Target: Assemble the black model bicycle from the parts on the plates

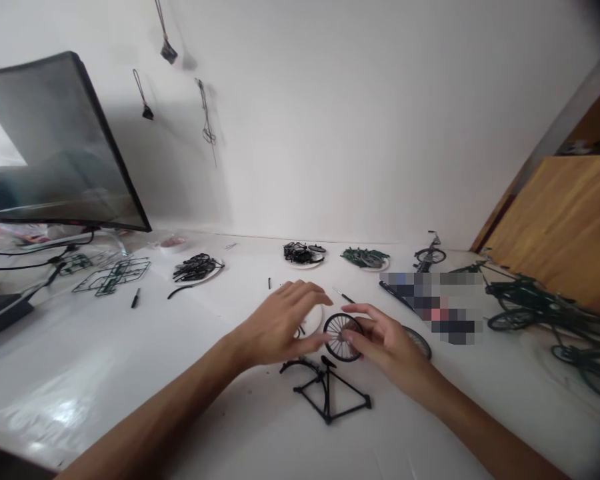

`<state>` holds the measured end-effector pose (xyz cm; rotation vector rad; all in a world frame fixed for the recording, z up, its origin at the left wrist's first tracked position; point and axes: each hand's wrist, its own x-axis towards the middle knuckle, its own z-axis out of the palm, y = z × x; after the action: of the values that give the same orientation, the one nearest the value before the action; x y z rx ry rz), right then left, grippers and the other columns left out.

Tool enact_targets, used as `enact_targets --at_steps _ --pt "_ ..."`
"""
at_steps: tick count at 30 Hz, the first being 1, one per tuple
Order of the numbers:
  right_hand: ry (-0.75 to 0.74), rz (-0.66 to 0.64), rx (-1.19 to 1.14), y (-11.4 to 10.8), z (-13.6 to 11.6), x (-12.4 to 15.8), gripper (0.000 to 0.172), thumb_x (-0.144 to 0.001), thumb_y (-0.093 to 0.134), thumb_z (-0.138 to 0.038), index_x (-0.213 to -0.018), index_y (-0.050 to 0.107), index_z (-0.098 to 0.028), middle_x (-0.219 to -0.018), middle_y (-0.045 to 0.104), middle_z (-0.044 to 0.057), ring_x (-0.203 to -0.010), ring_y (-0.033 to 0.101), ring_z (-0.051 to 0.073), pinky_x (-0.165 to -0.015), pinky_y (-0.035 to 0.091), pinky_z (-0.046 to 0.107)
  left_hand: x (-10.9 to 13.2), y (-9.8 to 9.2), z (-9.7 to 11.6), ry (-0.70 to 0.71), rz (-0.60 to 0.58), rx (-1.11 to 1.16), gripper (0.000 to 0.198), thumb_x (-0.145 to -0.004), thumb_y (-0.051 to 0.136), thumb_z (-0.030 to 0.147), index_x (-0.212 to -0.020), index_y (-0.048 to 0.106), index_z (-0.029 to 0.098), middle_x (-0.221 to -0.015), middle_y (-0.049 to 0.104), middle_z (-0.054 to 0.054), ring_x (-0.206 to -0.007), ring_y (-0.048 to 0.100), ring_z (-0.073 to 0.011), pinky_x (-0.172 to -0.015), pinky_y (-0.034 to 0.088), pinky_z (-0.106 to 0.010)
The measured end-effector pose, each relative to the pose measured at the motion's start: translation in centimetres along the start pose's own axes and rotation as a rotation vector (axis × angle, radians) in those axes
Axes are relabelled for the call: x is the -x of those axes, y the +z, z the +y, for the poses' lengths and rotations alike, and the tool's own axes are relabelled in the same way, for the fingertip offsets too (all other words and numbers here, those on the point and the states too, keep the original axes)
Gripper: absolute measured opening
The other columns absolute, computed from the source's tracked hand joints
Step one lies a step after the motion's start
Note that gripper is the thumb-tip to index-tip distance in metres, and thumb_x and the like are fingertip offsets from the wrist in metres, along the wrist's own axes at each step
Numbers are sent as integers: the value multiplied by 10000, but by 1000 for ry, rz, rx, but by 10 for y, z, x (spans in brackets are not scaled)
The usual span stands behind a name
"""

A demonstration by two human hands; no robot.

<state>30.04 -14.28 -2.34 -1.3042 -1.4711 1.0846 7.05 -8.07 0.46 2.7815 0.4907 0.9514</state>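
Left grip (275, 327): half-curled, fingers spread, tips at the left edge of a small black plastic spoked model bicycle wheel (338, 337). Cannot tell whether it is pressing on the wheel or only touching it. Right grip (385, 343): clenched on the same wheel from the right, fingers lapped over its rim.

Wheel position: tilted on edge between both grips, above a glossy white counter (80, 373). A round white dish (314, 319) lies under the left grip's fingers, just behind the wheel. A second spoked wheel with a pale rim (420, 341) lies just beyond the right grip.

Nearest the person, a black plastic model bicycle frame (330, 398) rests on its side, just below the wheel. Farther back, three round white plates hold sorted parts: black pieces on the left plate (197, 269), black pieces on the middle plate (304, 253), dark green pieces on the right plate (365, 259). A thin black-handled tool (343, 295) lies beyond the hands.

To the right stand a small assembled black model bicycle (430, 255) and a heap of dark green model bicycles (545, 320). A pixelated patch (430, 307) hides part of the counter. A green plastic parts sprue (113, 277) and a black marker pen (135, 298) lie on the left, near a computer monitor (55, 147).
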Motion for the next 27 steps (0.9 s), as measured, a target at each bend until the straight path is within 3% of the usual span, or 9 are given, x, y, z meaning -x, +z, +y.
enact_targets --at_steps 2,4,9,12,17,20,23,27 --pt "-6 -7 -16 2 0 0 459 -829 704 -436 -1204 550 -221 -846 682 -6 -753 636 161 -690 504 297 -3 5 11 70 -47 43 662 -893 682 525 -1407 413 206 -1345 572 -147 -1260 519 -289 -1040 423 -447" --pt "-9 -12 -30 4 0 1 454 -825 709 -423 -1194 535 -225 -882 694 6 -800 647 172 -713 507 305 -4 11 15 91 -84 84 807 -852 730 530 -1481 329 223 -1385 552 -149 -1262 524 -285 -1028 430 -432" --pt "-5 -60 -69 9 1 3 448 -839 703 -411 -1202 526 -216 -973 725 45 -865 670 195 -788 526 348 -2 25 11 115 -86 78 667 -906 697 467 -1433 376 214 -1387 572 -129 -1210 560 -236 -1013 414 -385" --pt "-2 -81 -65 10 1 4 463 -849 699 -412 -1229 521 -216 -943 720 35 -822 665 191 -724 524 325 -1 27 11 122 -98 73 722 -869 731 495 -1434 387 205 -1364 590 -117 -1174 572 -231 -1009 414 -376" --pt "-40 -61 -18 11 0 7 434 -915 621 -498 -1246 520 -235 -1017 694 42 -903 644 184 -755 515 302 -4 20 9 146 -120 42 698 -878 735 433 -1429 393 172 -1375 571 -148 -1184 562 -251 -1010 439 -394" --pt "-108 -27 80 9 0 8 411 -973 512 -532 -1254 512 -232 -868 632 7 -753 581 159 -708 494 300 -4 12 7 117 -110 -3 610 -907 696 403 -1397 417 169 -1327 591 -144 -1193 553 -264 -1018 448 -424" --pt "-164 -1 191 5 2 8 394 -1010 442 -511 -1281 487 -227 -790 582 -16 -671 509 148 -683 456 303 9 3 16 16 -97 -23 599 -895 712 405 -1376 428 190 -1292 601 -120 -1205 535 -269 -1032 447 -450" --pt "-160 -37 301 4 5 9 309 -1018 436 -481 -1169 553 -237 -722 498 -37 -651 464 142 -593 375 272 57 2 44 -180 -35 14 595 -865 734 391 -1347 433 216 -1313 570 -141 -1211 512 -297 -996 481 -466"
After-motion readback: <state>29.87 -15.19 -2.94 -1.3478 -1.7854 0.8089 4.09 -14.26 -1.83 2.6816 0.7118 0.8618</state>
